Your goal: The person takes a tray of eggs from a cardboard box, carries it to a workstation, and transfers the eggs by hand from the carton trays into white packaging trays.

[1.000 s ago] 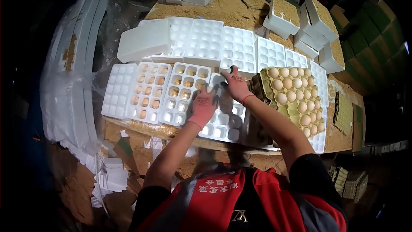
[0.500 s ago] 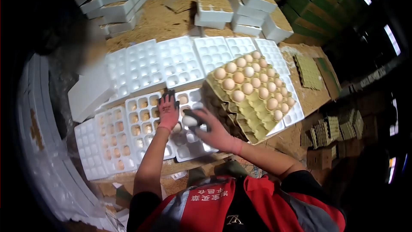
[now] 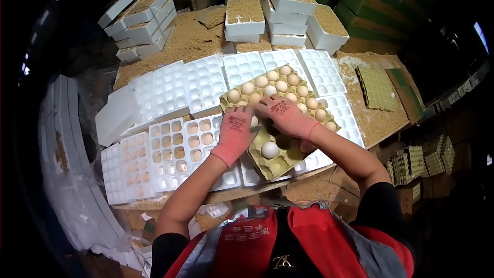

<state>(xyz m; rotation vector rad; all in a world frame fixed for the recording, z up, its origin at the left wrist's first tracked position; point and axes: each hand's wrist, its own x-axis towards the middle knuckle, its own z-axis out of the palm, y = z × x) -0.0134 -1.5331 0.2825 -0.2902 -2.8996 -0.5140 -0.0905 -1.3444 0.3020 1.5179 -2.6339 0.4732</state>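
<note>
A pulp egg tray (image 3: 278, 166) full of pale eggs in its back rows lies tilted across white foam trays. My left hand (image 3: 234, 131), in a pink glove with dark fingertips, reaches over its left side with fingers curled around an egg (image 3: 253, 121). Beside it, my right hand (image 3: 288, 117), gloved alike, has bent fingers down among the eggs near a browner egg (image 3: 255, 98); they partly hide what they grip. A single white egg (image 3: 269, 149) sits in the tray's front cells. Left of my left hand, a foam tray (image 3: 191, 122) carries several eggs.
More white foam trays (image 3: 206, 74) stand in a row behind. Stacks of filled foam boxes (image 3: 290, 15) line the table's back. Another pulp tray (image 3: 376, 87) lies at right, with stacked pulp trays (image 3: 406, 164) below. Plastic-wrapped white sheets (image 3: 82, 164) stand at left.
Both hands have moved from the foam trays to the pulp egg tray. The white egg in my right hand is no longer there. The pulp tray appears farther left; the view has shifted.
</note>
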